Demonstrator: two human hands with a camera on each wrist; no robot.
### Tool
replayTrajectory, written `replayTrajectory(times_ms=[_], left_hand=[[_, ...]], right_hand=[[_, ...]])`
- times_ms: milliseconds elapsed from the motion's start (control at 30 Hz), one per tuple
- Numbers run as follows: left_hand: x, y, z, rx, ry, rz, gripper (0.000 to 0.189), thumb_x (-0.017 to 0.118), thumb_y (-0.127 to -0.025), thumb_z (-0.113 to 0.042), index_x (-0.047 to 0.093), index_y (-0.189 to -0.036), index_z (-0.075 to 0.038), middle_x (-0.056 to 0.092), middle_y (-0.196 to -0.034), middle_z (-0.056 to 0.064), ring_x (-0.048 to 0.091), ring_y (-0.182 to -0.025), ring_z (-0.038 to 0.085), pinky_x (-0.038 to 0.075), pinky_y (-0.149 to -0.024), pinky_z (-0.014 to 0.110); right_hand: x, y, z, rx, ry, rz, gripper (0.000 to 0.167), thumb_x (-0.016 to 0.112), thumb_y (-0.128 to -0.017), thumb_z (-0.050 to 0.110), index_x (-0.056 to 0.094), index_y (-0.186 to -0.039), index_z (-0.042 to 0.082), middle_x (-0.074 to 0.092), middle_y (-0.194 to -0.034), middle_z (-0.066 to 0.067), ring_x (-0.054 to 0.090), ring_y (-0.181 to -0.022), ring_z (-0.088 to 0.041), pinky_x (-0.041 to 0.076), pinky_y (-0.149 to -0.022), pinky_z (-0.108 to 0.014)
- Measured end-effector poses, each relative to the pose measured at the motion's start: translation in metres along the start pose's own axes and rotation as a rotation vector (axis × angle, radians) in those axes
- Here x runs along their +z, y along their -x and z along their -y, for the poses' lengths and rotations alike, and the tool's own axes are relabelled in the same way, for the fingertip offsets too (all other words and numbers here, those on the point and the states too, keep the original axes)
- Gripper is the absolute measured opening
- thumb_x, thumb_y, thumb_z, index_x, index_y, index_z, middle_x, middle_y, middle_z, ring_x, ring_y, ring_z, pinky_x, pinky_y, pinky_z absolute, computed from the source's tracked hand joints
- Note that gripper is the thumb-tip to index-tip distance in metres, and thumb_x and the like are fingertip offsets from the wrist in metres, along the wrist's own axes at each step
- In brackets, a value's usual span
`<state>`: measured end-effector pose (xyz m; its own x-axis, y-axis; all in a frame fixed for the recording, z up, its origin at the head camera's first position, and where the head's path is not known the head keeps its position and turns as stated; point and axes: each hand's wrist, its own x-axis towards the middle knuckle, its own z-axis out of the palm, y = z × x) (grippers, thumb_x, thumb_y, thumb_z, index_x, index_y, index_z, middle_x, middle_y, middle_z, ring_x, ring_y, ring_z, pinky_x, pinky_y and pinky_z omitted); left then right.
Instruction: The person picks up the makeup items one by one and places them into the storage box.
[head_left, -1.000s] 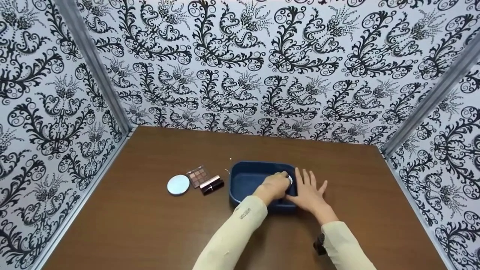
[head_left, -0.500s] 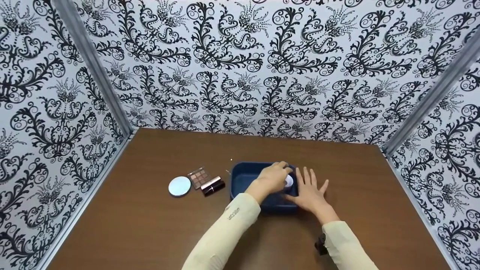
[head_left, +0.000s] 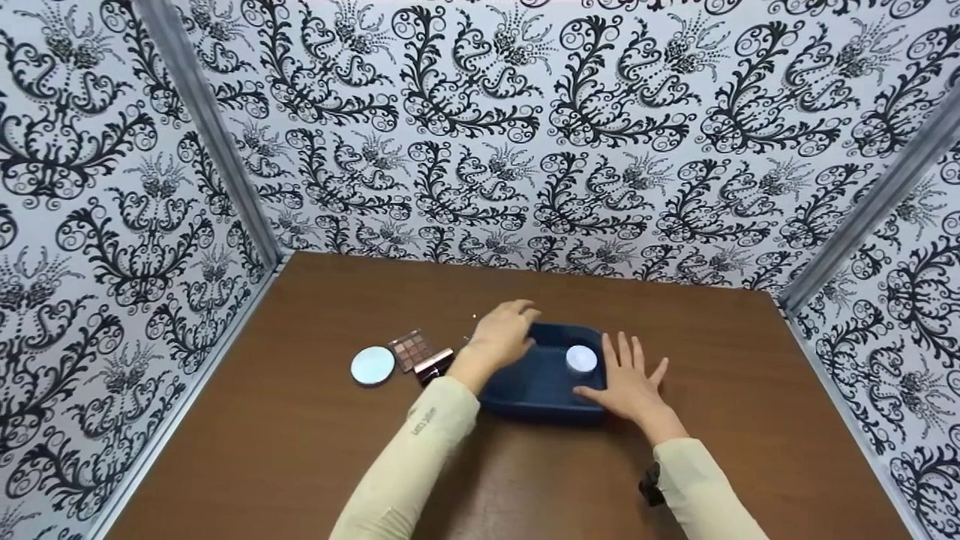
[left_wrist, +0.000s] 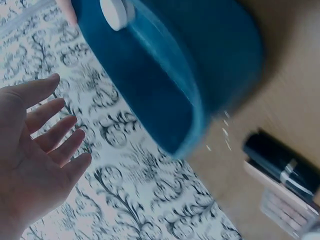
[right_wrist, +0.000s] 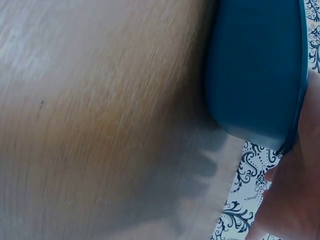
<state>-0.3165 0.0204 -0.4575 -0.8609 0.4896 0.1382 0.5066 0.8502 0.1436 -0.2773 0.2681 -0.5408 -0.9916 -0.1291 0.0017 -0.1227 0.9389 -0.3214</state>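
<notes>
A dark blue bin [head_left: 540,412] stands on the table, and a small white-lidded jar [head_left: 581,358] is inside its right end. My left hand [head_left: 501,335] is over the bin's left end with nothing in it; its fingers are relaxed and spread in the left wrist view. My right hand [head_left: 631,386] rests at the bin's right wall, fingers spread, the thumb reaching over the rim. Left of the bin lie a rose-gold and black tube pair [head_left: 435,365], an eyeshadow palette [head_left: 411,349] and a round pale disc [head_left: 373,365]. My left arm partly hides the tubes.
Small shiny bits [left_wrist: 225,131] lie on the table between the bin and the black tube [left_wrist: 282,162]. Patterned wallpaper panels [head_left: 480,150] close off the back and both sides of the brown table [head_left: 300,465].
My left hand has let go of the white-lidded jar inside the bin and moved left, toward the bin's left end. My right hand has stayed at the right wall.
</notes>
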Motion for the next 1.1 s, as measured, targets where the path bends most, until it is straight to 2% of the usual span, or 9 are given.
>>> replayTrajectory(times_ms=[267,467,567,700,867,1100], left_hand=[[-0.008,0.019,0.043,-0.109,0.077,-0.045,0.052,0.068,-0.093,-0.024,0.055,-0.141,-0.010,0.049,-0.151,0.009,0.047,-0.140,0.030,0.037,-0.118,0.041],[-0.002,0.037,0.069,-0.143,0.133,-0.083,0.050,0.070,-0.091,-0.019,0.057,-0.137,-0.006,0.051,-0.149,0.014,0.049,-0.137,0.036,0.039,-0.116,0.044],[0.003,0.047,0.079,-0.173,0.127,-0.079,0.048,0.070,-0.091,-0.020,0.058,-0.136,-0.007,0.051,-0.149,0.014,0.049,-0.136,0.036,0.040,-0.115,0.045],[0.010,0.058,0.088,-0.206,0.117,-0.045,0.049,0.070,-0.092,-0.021,0.058,-0.137,-0.006,0.050,-0.149,0.015,0.048,-0.138,0.036,0.040,-0.115,0.044],[0.020,0.070,0.092,-0.234,0.139,-0.038,0.049,0.073,-0.088,-0.016,0.060,-0.135,-0.005,0.052,-0.147,0.016,0.049,-0.137,0.035,0.043,-0.111,0.050],[0.034,0.080,0.095,-0.235,0.106,-0.031,0.049,0.076,-0.085,-0.017,0.063,-0.132,-0.008,0.056,-0.145,0.013,0.054,-0.132,0.038,0.047,-0.105,0.054]], right_hand=[[-0.004,0.002,0.004,0.008,0.000,-0.005,0.115,0.070,-0.079,0.064,0.013,-0.159,0.005,0.006,-0.165,-0.028,-0.001,-0.151,-0.050,-0.010,-0.104,-0.084],[-0.006,0.003,0.004,0.006,0.007,-0.018,0.114,0.071,-0.080,0.062,0.014,-0.159,0.004,0.006,-0.164,-0.029,-0.001,-0.151,-0.051,-0.010,-0.104,-0.084],[-0.006,0.004,0.006,0.004,0.016,-0.006,0.114,0.070,-0.081,0.064,0.012,-0.159,0.004,0.005,-0.164,-0.029,-0.002,-0.151,-0.051,-0.010,-0.104,-0.085],[-0.007,0.004,0.008,0.001,0.022,0.008,0.115,0.069,-0.081,0.065,0.012,-0.159,0.005,0.004,-0.164,-0.029,-0.003,-0.151,-0.051,-0.009,-0.103,-0.085],[-0.008,0.004,0.009,-0.005,0.018,0.001,0.114,0.070,-0.081,0.064,0.012,-0.159,0.004,0.004,-0.164,-0.029,-0.003,-0.151,-0.051,-0.008,-0.103,-0.085],[-0.008,0.003,0.008,0.001,0.021,0.001,0.115,0.070,-0.081,0.064,0.011,-0.160,0.005,0.004,-0.164,-0.029,-0.003,-0.151,-0.051,-0.008,-0.104,-0.085]])
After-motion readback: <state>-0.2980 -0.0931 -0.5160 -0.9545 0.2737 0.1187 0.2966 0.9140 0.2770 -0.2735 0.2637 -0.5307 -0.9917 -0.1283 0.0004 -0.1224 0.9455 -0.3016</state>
